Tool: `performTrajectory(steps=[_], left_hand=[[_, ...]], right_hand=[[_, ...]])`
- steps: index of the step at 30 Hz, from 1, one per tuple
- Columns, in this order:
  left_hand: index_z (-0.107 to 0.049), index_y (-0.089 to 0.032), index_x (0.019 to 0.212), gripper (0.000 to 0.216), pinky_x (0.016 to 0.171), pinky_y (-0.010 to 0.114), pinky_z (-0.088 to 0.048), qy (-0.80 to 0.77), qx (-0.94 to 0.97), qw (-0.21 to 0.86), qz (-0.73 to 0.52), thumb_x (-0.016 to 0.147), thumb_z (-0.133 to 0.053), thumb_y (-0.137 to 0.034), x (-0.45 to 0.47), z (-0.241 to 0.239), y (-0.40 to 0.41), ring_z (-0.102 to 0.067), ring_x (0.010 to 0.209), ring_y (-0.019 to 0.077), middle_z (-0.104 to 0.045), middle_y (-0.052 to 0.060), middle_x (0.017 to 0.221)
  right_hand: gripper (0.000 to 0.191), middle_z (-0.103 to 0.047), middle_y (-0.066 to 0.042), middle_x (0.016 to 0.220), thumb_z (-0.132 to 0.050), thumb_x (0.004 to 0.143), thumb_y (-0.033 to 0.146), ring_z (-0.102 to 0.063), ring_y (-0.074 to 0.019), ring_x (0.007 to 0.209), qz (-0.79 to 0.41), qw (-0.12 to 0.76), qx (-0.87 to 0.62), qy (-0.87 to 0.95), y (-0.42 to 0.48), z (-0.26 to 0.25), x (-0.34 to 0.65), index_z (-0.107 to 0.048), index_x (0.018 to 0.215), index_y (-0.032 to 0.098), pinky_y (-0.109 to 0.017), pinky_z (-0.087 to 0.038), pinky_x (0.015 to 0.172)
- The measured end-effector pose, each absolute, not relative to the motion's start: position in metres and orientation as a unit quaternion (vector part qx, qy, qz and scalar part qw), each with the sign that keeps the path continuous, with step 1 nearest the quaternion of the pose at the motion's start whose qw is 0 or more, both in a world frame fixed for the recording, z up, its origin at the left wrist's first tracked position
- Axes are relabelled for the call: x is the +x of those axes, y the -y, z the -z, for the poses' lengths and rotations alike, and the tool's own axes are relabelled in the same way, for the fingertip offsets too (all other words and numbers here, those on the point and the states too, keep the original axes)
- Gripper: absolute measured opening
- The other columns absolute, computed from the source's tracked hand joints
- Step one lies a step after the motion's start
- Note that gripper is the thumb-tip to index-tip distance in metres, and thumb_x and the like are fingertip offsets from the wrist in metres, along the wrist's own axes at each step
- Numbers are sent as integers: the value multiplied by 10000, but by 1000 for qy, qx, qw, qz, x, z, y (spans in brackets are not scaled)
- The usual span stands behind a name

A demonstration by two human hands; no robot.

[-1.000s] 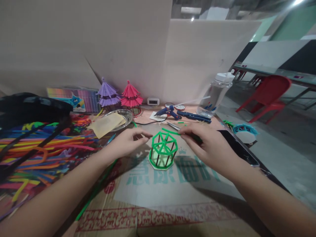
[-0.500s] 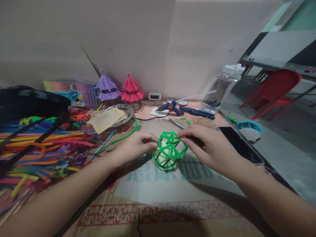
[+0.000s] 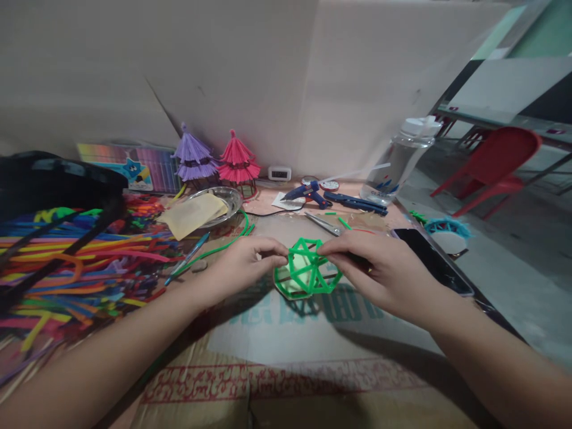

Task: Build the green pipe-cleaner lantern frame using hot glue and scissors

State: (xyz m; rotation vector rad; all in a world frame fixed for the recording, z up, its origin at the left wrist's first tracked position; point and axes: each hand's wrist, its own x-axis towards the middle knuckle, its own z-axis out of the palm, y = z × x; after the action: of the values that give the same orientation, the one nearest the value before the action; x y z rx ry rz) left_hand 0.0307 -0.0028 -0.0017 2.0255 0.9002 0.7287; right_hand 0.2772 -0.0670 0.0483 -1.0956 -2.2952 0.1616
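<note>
A green pipe-cleaner frame, built of spokes and rings above a pale base, is held over the cardboard in front of me. My left hand pinches its left edge between thumb and fingers. At its upper right, my right hand pinches the rim with closed fingertips. Just beyond the frame lie scissors and a short green offcut. The frame is tilted, so its base shows partly behind the green spokes.
Colourful pipe cleaners and a black bag fill the left side. Purple and red pavilion models stand behind a metal plate. A glue gun, a water bottle and a phone lie or stand rightward.
The green frame has tilted and turned between my fingers, its base shifting left and upward. Both hands keep their pinch, almost in the same place.
</note>
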Motion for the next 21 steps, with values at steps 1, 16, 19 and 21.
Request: performTrajectory(steps=[1, 16, 19, 21], left_hand=[[-766, -213, 884, 145, 835, 326, -532, -355, 799, 392, -286, 880, -646, -294, 30, 2, 3, -696, 869, 202, -787, 34, 920], [-770, -218, 914, 149, 851, 328, -537, -351, 802, 392, -282, 890, -635, -274, 31, -1, 5, -697, 874, 197, -788, 30, 930], [-773, -220, 906, 148, 848, 332, -538, -348, 802, 392, -287, 881, -638, -273, 31, -1, 5, -699, 875, 201, -791, 34, 931], [-773, -217, 903, 151, 846, 333, -536, -348, 803, 389, -288, 878, -636, -275, 31, -2, 5, -699, 875, 204, -790, 38, 929]], right_hand=[[182, -773, -31, 927, -552, 955, 164, -687, -140, 770, -62, 290, -411, 862, 67, -48, 277, -711, 1034, 202, -246, -481, 678], [233, -779, -34, 969, -541, 937, 116, -699, -147, 817, -88, 280, -393, 871, 67, -48, 280, -712, 1057, 221, -249, -498, 707], [234, -771, -33, 956, -531, 936, 106, -694, -151, 839, -87, 268, -381, 880, 66, -48, 280, -704, 1047, 218, -255, -488, 712], [227, -764, -31, 948, -531, 939, 109, -687, -154, 844, -84, 259, -374, 887, 66, -47, 281, -698, 1051, 214, -259, -480, 710]])
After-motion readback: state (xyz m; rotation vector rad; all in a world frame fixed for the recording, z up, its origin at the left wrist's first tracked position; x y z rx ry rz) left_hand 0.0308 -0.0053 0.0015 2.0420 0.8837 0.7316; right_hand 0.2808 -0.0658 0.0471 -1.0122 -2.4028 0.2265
